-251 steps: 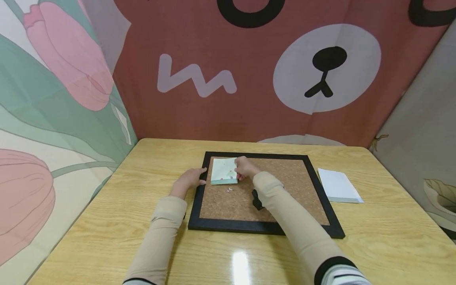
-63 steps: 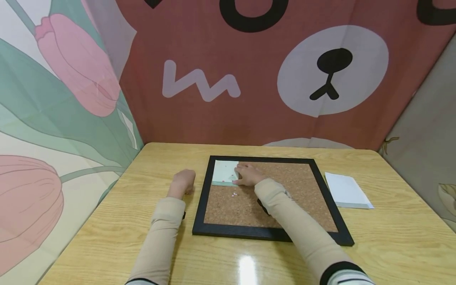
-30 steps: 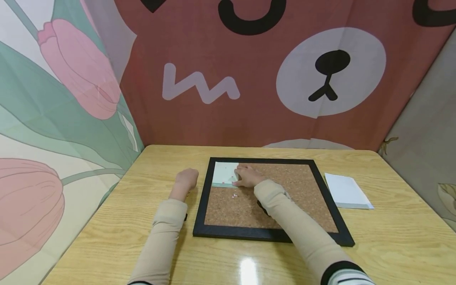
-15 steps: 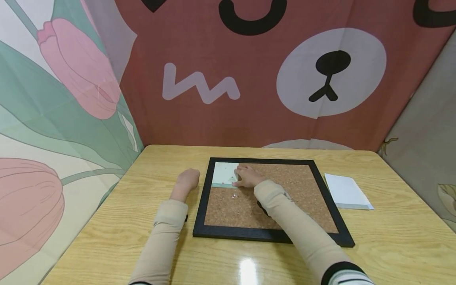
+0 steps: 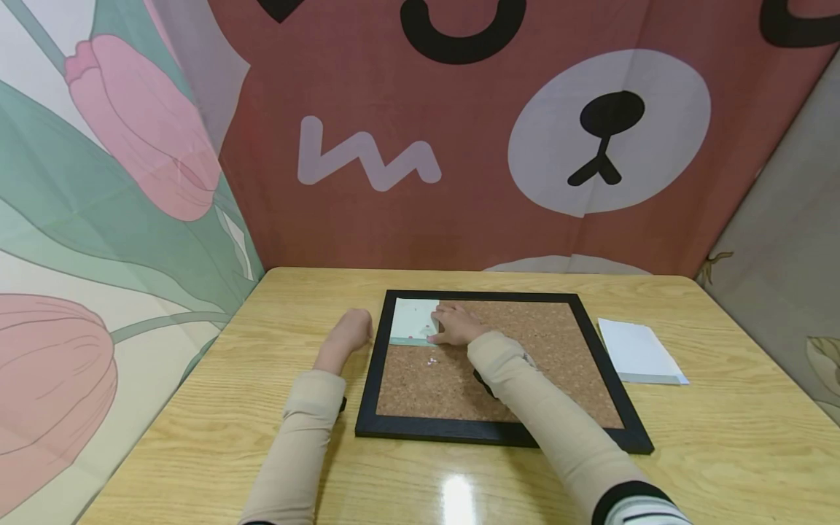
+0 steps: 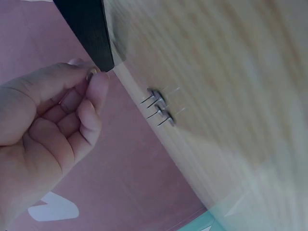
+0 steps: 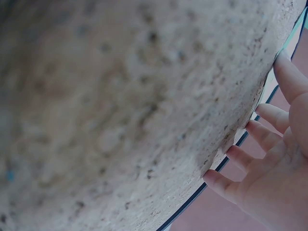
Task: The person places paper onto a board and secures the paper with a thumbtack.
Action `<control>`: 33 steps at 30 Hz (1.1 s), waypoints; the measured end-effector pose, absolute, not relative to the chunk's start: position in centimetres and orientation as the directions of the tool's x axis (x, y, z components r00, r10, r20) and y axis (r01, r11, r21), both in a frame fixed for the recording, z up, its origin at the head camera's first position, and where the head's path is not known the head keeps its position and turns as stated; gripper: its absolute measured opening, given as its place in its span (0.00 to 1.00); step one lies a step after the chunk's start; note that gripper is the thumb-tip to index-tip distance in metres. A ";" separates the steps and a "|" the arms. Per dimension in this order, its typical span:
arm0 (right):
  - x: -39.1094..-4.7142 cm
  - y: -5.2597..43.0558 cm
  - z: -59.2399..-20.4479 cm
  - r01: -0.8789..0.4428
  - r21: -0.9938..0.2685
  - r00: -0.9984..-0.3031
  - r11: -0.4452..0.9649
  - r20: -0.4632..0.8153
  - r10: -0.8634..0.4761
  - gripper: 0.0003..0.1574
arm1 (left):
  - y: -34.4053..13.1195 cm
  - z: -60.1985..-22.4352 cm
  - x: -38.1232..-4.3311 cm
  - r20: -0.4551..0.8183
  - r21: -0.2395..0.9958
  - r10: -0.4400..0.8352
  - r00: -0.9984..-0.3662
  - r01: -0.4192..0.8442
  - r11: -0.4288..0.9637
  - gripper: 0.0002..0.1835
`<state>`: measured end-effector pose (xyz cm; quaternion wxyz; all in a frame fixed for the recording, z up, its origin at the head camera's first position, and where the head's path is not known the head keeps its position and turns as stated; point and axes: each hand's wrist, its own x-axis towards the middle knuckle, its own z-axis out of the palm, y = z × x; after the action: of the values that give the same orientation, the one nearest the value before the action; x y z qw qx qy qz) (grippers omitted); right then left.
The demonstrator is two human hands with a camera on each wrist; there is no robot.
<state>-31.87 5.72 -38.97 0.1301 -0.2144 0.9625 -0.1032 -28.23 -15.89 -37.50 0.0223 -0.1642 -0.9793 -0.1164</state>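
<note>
In the head view a pale sheet of paper (image 5: 412, 319) with a green lower band lies flat in the far left corner of the cork board (image 5: 426, 390). My right hand (image 5: 457, 326) rests on its right edge, fingers spread, fingertips down on the paper and cork. Just left of the board's black frame (image 5: 446, 430), my left hand (image 5: 351, 332) is low over the table. The left wrist view shows its thumb and forefinger pinching a small shiny thumbtack (image 6: 91, 73), mostly covered by the fingertips. Several thumbtacks (image 6: 160, 105) lie nearby on the table, pins sticking up.
A white pad of paper (image 5: 642, 353) lies on the wooden table (image 5: 216, 415) right of the board. Tiny shiny bits (image 5: 432, 361) sit on the cork below the sheet. A printed cloth (image 5: 367, 226) hangs behind the table.
Earlier my right hand held the sheet at its edge and my left touched the frame; the sheet now lies flat in the corner. Lately my left hand has shifted slightly right, toward the frame.
</note>
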 end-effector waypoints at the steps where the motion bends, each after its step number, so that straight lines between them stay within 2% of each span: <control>1: -31.8 5.8 -39.0 -0.386 -0.258 -0.874 0.886 -0.205 -0.440 0.23 | -15.9 -37.5 -28.1 0.100 0.223 0.323 -0.941 0.337 0.915 0.12; 7: -31.9 5.8 -39.1 -0.389 -0.266 -0.873 0.882 -0.200 -0.445 0.21 | -15.7 -38.0 -28.5 0.139 0.304 0.305 -0.942 0.334 0.892 0.11; 16: -31.9 5.7 -39.3 -0.379 -0.258 -0.878 0.889 -0.204 -0.433 0.29 | -15.4 -38.2 -28.8 0.121 0.444 0.241 -0.963 0.269 0.855 0.09; 24: -31.8 5.6 -39.1 -0.362 -0.247 -0.883 0.899 -0.219 -0.416 0.35 | -15.3 -38.0 -28.6 0.094 0.478 0.252 -0.963 0.266 0.838 0.11; 33: -32.0 5.6 -39.2 -0.370 -0.234 -0.881 0.899 -0.219 -0.420 0.30 | -15.2 -38.1 -28.6 0.109 0.467 0.284 -0.953 0.301 0.831 0.08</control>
<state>-31.96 5.60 -39.18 0.1329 -0.2046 0.9653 -0.0928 -28.55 -15.23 -38.14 0.0177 -0.1529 -0.9567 -0.2470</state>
